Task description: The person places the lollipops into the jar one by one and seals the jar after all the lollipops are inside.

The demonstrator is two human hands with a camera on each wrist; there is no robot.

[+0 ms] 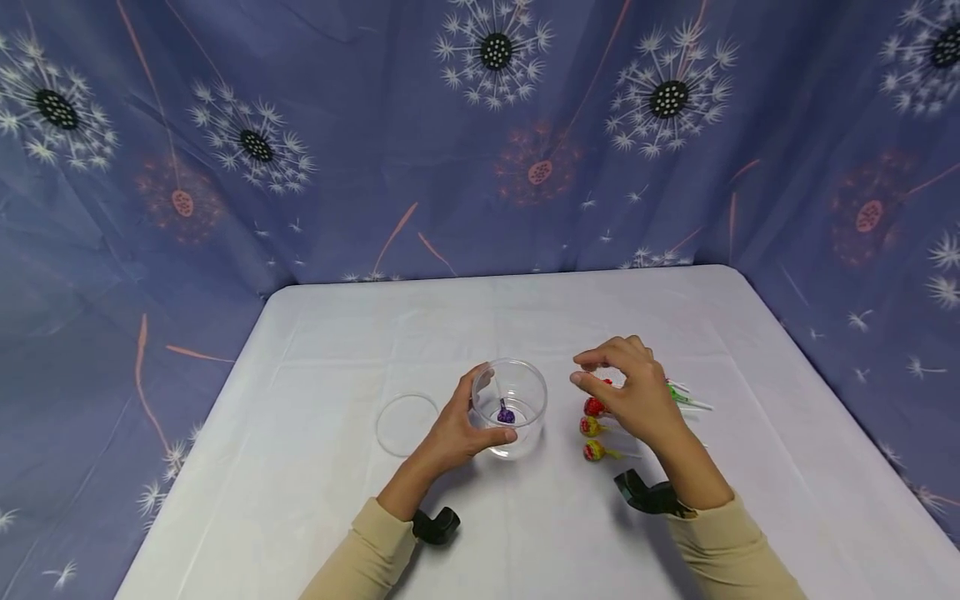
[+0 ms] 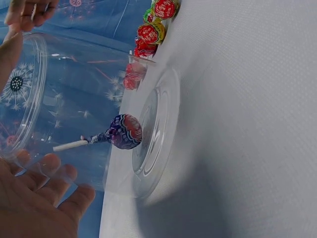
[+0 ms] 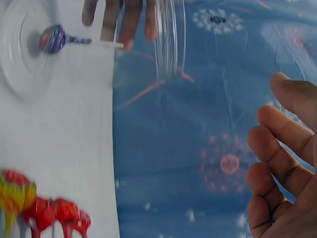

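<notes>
My left hand (image 1: 448,432) grips a clear plastic jar (image 1: 531,429) from its left side, thumb at the front and fingers behind. Inside the jar a purple-wrapped lollipop (image 2: 125,132) lies near the bottom, its white stick pointing up towards the mouth. To the right of the jar, my right hand (image 1: 641,396) hovers over a row of lollipops with its fingers loosely bent and nothing between them. Below it are a red lollipop (image 1: 593,407) and two yellow ones, the nearest yellow lollipop (image 1: 594,451) lying at the front. The hand hides part of the row.
A clear round lid (image 1: 377,427) lies on the white tablecloth (image 1: 300,467) left of the jar. Green and white lollipop sticks (image 1: 690,400) show beyond my right hand. A blue dandelion-print curtain (image 1: 360,167) hangs behind the table and along both sides.
</notes>
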